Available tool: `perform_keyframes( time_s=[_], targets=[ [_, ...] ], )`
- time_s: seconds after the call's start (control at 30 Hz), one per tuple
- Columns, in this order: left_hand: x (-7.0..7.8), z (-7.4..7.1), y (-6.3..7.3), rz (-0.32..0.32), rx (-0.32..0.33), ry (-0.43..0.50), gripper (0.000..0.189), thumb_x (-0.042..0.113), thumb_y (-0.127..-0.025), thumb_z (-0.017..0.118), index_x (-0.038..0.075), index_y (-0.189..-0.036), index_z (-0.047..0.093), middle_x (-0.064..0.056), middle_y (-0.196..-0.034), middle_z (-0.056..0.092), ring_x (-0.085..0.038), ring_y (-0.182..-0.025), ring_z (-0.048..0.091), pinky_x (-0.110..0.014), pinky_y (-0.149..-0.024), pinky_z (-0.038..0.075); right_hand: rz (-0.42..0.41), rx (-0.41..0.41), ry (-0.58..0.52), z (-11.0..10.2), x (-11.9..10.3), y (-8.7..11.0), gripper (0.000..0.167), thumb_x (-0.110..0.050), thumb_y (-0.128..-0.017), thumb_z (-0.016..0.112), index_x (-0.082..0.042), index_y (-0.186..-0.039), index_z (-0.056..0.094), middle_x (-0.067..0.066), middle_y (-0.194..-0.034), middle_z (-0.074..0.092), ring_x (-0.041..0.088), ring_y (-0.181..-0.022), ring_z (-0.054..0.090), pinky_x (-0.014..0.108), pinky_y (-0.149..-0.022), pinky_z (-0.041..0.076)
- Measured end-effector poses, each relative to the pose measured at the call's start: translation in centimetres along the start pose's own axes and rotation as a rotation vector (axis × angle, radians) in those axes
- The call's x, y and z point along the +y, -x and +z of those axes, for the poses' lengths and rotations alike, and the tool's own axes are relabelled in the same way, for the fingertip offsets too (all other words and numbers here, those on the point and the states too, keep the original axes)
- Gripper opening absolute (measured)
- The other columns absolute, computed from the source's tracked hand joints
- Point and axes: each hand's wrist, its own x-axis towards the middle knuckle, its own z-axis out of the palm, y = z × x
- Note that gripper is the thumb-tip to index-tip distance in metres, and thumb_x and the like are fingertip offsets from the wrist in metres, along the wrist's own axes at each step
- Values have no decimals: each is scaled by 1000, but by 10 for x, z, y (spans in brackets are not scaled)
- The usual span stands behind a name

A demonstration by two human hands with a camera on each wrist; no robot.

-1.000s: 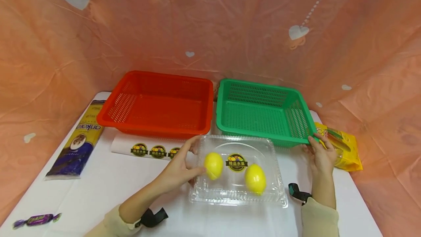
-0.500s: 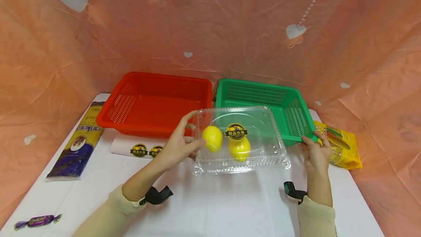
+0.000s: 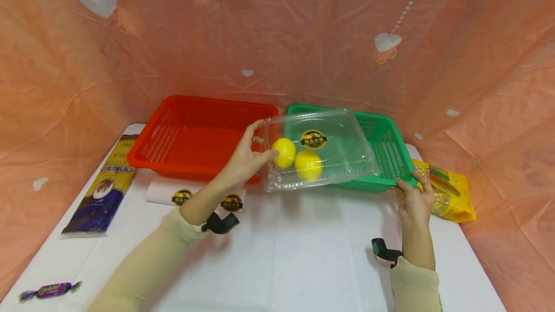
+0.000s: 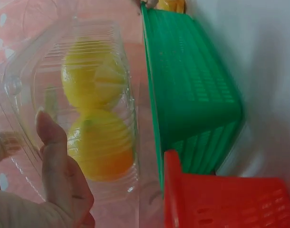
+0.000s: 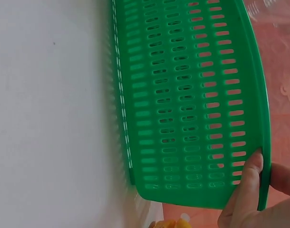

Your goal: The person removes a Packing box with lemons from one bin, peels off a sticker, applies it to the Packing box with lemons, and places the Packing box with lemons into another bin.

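Observation:
My left hand (image 3: 247, 159) grips the left edge of a clear plastic fruit box (image 3: 338, 146), thumb in front and fingers behind. Two yellow lemons (image 3: 308, 165) lie together inside, toward the box's lower left, and a black fruit label (image 3: 314, 139) is stuck on its lid. The box is held tilted above the green basket (image 3: 388, 153) and covers much of it. With thumb and fingers my right hand (image 3: 416, 201) pinches the rim at the green basket's front right corner. In the left wrist view the lemons (image 4: 95, 76) press against the box wall, apart from the basket.
A red basket (image 3: 151, 162) stands left of the green one, with a strip of fruit labels (image 3: 182, 197) before it. An ankara pasta packet (image 3: 101, 187) lies far left, a purple wrapped candy (image 3: 51, 291) at front left, a yellow bag (image 3: 455, 196) at right.
My left hand has raised the fruit box from before the baskets to above the green one, tilting it; the lemons have rolled together at left. My right hand stays at the rim.

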Motion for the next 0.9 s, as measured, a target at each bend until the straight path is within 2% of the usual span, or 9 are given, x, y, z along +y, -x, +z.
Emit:
perform_keyframes(
  time_s=[0.13, 0.3, 0.4, 0.57, 0.9],
  targets=[
    [7, 4, -25, 28, -49, -6, 80, 9, -93, 68, 16, -157, 19, -19, -124, 38, -22, -65, 61, -31, -59, 59, -1, 14, -2, 0, -1, 0, 50, 17, -85, 66, -12, -125, 56, 3, -125, 45, 14, -86, 63, 24, -59, 59],
    [17, 12, -55, 43, -122, 25, 82, 6, -92, 68, 17, -157, 19, -15, -122, 37, -21, -58, 56, -32, -55, 59, -48, -9, -23, 2, 0, 0, 45, 21, -86, 61, -7, -120, 56, 6, -122, 43, 13, -68, 63, 24, -53, 57],
    [20, 17, -70, 38, -161, 55, 81, 5, -92, 68, 17, -157, 20, -13, -119, 35, -22, -55, 54, -34, -53, 58, -54, -19, -5, 2, 0, 1, 43, 20, -87, 60, -6, -120, 55, 6, -120, 41, 13, -63, 61, 23, -52, 57],
    [23, 24, -93, 19, -216, 47, 82, 9, -93, 69, 19, -157, 19, -14, -123, 35, -22, -56, 55, -36, -55, 59, -35, -10, 9, 1, 0, 1, 44, 17, -87, 63, -10, -121, 54, 5, -120, 40, 13, -69, 62, 22, -54, 56],
    [26, 36, -134, -14, -296, -24, 81, 14, -95, 67, 23, -158, 16, -14, -134, 35, -22, -63, 59, -39, -63, 60, -40, -9, 15, 1, 0, 0, 43, 18, -87, 62, -9, -120, 56, 4, -119, 40, 12, -64, 62, 23, -52, 56]
  ],
)
